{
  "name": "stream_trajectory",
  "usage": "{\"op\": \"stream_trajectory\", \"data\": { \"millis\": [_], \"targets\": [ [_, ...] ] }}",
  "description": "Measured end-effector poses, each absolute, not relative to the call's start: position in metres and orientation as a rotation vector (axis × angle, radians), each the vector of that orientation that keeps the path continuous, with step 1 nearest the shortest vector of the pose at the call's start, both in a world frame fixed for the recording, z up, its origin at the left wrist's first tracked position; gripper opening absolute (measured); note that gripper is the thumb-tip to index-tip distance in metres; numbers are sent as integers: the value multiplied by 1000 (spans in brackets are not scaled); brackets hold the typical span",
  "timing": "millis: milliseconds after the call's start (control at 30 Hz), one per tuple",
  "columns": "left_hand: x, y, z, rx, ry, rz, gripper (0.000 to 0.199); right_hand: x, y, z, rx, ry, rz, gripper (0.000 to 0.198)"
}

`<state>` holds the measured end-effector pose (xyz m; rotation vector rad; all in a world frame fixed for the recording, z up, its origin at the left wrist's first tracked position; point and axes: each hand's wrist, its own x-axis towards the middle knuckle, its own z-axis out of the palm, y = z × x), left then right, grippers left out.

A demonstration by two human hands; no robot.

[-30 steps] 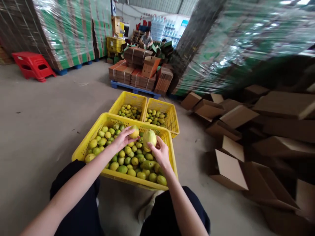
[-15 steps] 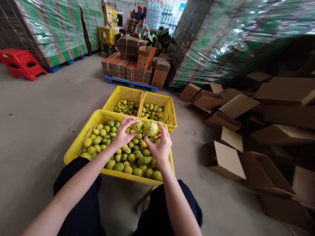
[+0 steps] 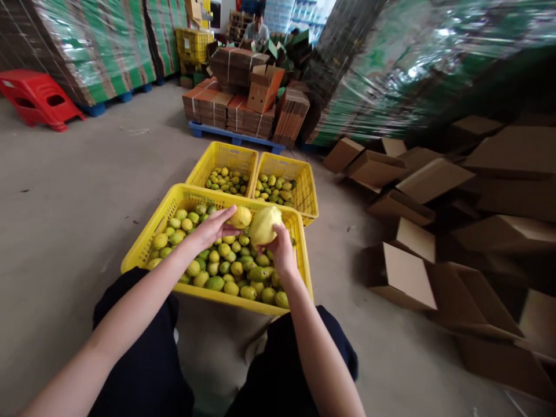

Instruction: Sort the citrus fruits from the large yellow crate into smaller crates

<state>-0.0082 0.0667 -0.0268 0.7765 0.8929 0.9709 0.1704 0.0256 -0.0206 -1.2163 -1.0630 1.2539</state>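
My left hand (image 3: 217, 226) holds a small yellow lemon (image 3: 241, 217) between thumb and fingers. Beside it, my right hand (image 3: 281, 248) is closed around a larger pale yellow lemon (image 3: 264, 226). Both fruits are held up close together, above a big yellow crate (image 3: 171, 205) that stands in front of my knees. Many green and yellow lemons (image 3: 215, 282) fill the crate's bottom in a thick layer. My forearms and hands cover part of that layer.
Two smaller yellow crates (image 3: 284, 165) with lemons stand right behind the big one. Opened cardboard boxes (image 3: 403, 278) lie heaped at right. Flattened cartons (image 3: 249, 116) are stacked on a blue pallet (image 3: 237, 138). A red stool (image 3: 41, 98) stands at left; a person (image 3: 257, 30) is at the back.
Both lemons have been turned in my fingers, so their yellow sides now show instead of the greener stem ends. The view has tilted down slightly.
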Motion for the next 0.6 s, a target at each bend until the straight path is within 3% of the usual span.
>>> {"op": "stream_trajectory", "data": {
  "millis": [133, 333, 400, 467, 600],
  "targets": [
    [-10, 65, -28, 504, 992, 746, 39, 169, 32, -22, -1160, -837, 1786, 50],
    [-17, 63, -37, 524, 1006, 798, 33, 168, 39, -30, -1170, -760, 1932, 60],
    [-19, 63, -38, 607, 925, 934, 30, 166, 39, -33, -1081, -755, 1872, 50],
    [-21, 63, -38, 711, 826, 1074, 43, 164, 37, -34, -992, -748, 1695, 41],
    [-19, 62, -35, 861, 706, 1279, 56, 160, 29, -33, -910, -874, 1232, 59]
  ]
}}
